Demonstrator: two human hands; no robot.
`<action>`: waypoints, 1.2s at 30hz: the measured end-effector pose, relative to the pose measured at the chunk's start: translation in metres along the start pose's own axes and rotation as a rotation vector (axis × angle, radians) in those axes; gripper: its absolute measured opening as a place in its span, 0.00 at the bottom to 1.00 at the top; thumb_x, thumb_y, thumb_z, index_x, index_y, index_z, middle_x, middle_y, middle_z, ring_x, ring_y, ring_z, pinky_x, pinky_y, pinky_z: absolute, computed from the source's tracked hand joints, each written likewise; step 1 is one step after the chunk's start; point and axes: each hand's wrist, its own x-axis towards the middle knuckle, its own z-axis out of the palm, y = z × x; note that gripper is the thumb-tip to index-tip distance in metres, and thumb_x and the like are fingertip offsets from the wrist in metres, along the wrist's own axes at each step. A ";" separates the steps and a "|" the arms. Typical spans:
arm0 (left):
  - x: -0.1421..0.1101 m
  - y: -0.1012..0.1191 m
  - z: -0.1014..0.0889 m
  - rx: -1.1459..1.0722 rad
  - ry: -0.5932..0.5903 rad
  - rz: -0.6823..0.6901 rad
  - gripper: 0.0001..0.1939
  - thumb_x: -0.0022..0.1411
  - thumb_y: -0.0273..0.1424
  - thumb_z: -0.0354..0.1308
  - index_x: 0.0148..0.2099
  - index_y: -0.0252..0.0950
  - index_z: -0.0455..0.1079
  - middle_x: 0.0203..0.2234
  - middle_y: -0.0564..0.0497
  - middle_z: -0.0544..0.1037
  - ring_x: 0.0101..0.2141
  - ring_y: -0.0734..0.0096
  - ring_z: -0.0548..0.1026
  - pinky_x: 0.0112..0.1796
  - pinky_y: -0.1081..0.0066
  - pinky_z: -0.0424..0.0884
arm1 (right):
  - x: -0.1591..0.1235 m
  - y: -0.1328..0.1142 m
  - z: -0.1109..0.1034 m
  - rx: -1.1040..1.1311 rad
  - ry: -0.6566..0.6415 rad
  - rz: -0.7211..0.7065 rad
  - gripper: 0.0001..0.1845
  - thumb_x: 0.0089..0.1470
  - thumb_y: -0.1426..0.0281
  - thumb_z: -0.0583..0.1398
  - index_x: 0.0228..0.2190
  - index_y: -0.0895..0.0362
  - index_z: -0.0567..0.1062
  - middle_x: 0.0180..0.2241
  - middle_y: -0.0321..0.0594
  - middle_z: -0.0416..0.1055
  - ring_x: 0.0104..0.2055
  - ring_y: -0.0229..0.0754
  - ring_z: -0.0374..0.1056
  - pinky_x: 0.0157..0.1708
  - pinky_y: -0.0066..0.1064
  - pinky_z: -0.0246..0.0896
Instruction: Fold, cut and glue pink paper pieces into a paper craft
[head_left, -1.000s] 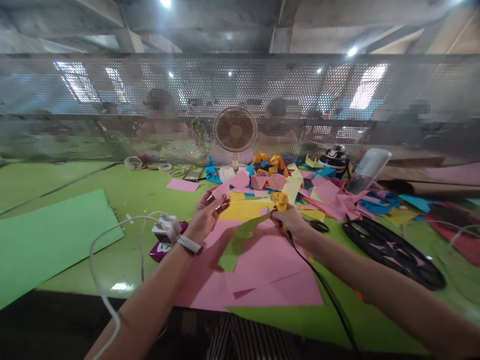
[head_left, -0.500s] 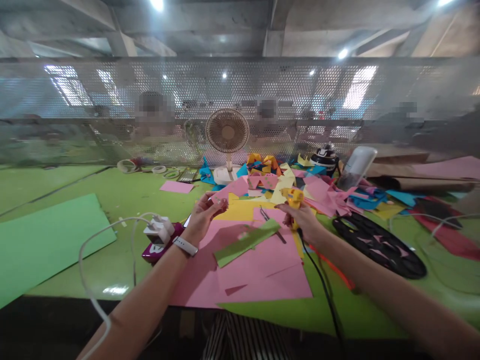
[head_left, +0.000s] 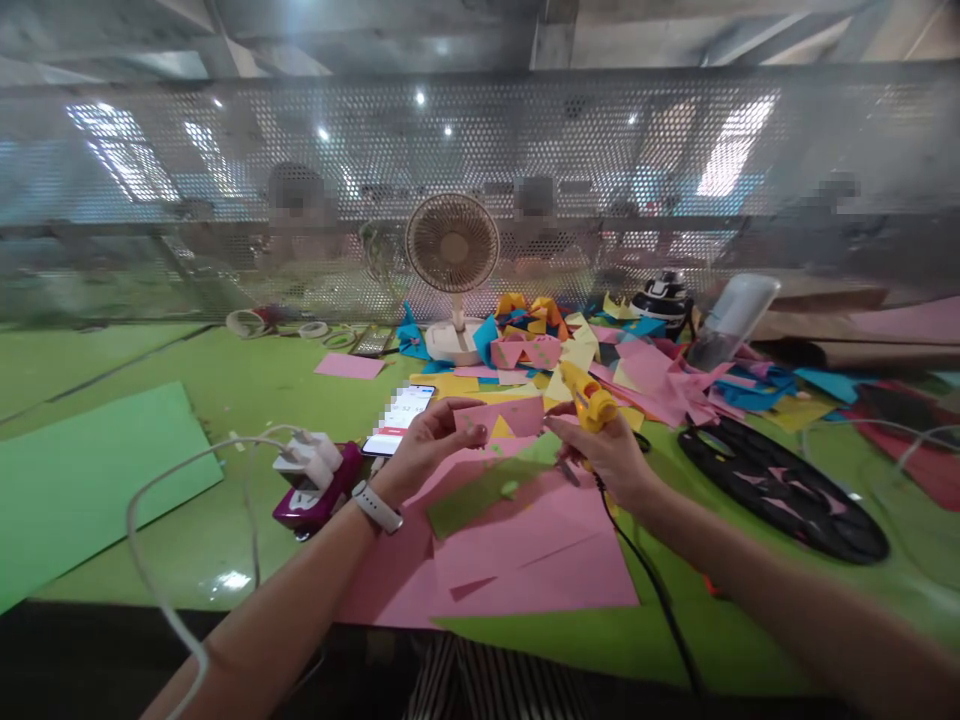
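My left hand [head_left: 427, 445] pinches the left end of a pink paper strip [head_left: 517, 412], held upright above the table. A triangular opening in its lower edge shows yellow behind it. My right hand [head_left: 619, 455] is wrapped round a yellow glue gun [head_left: 589, 400] whose black cord trails toward me. Its thumb and finger reach the strip's right end; whether they grip it I cannot tell. Below both hands, a green paper strip [head_left: 469, 498] lies on large pink sheets [head_left: 540, 575]. Metal tweezers [head_left: 568, 474] show partly under my right hand.
Left of my hands are a lit phone [head_left: 401, 415] and a purple power strip [head_left: 289, 515] with white chargers. A white fan [head_left: 454, 245] stands behind cut paper pieces [head_left: 652, 370]. At right lies a black tray [head_left: 787, 510]; at left, a green sheet [head_left: 97, 490].
The green strip, raised at my right hand a second ago, came down onto the pink sheets. My right hand moved away with the glue gun, then back to the pink strip, which now faces me.
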 end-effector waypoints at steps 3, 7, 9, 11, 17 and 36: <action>-0.001 0.000 0.002 -0.032 -0.019 -0.036 0.17 0.51 0.28 0.63 0.45 0.38 0.68 0.28 0.54 0.74 0.29 0.72 0.73 0.34 0.71 0.70 | -0.001 0.000 -0.001 0.008 -0.024 0.015 0.19 0.38 0.61 0.66 0.30 0.57 0.68 0.15 0.29 0.64 0.13 0.32 0.60 0.08 0.19 0.49; -0.001 0.001 0.005 -0.118 0.011 -0.086 0.20 0.52 0.29 0.63 0.48 0.39 0.66 0.29 0.53 0.75 0.32 0.71 0.74 0.37 0.70 0.70 | -0.003 0.006 0.000 0.083 -0.057 0.053 0.17 0.39 0.62 0.66 0.29 0.57 0.67 0.12 0.27 0.62 0.11 0.31 0.57 0.08 0.20 0.48; 0.001 0.002 0.007 -0.244 0.080 -0.110 0.20 0.53 0.29 0.62 0.49 0.40 0.65 0.30 0.53 0.75 0.35 0.70 0.75 0.41 0.68 0.70 | -0.002 0.007 -0.001 0.120 -0.021 0.032 0.16 0.39 0.62 0.66 0.27 0.57 0.68 0.13 0.28 0.63 0.12 0.31 0.58 0.09 0.20 0.50; 0.002 0.002 0.011 -0.375 0.129 -0.188 0.15 0.54 0.31 0.61 0.45 0.40 0.67 0.33 0.51 0.76 0.38 0.68 0.75 0.44 0.65 0.69 | -0.001 0.008 -0.001 0.134 0.026 0.009 0.14 0.39 0.64 0.66 0.26 0.57 0.68 0.14 0.29 0.64 0.14 0.32 0.60 0.11 0.21 0.52; -0.001 0.005 0.043 -0.498 0.112 -0.387 0.10 0.52 0.31 0.63 0.37 0.33 0.71 0.41 0.45 0.75 0.46 0.64 0.71 0.46 0.67 0.69 | 0.001 0.009 -0.004 0.151 0.088 0.008 0.14 0.39 0.64 0.66 0.25 0.58 0.69 0.13 0.29 0.64 0.12 0.29 0.56 0.11 0.21 0.50; 0.006 -0.007 0.038 -0.099 0.184 -0.233 0.12 0.54 0.38 0.60 0.35 0.32 0.73 0.34 0.45 0.76 0.40 0.62 0.74 0.28 0.75 0.69 | -0.018 -0.005 -0.010 -0.087 -0.112 -0.070 0.15 0.48 0.61 0.61 0.34 0.58 0.68 0.27 0.36 0.68 0.19 0.31 0.61 0.15 0.23 0.58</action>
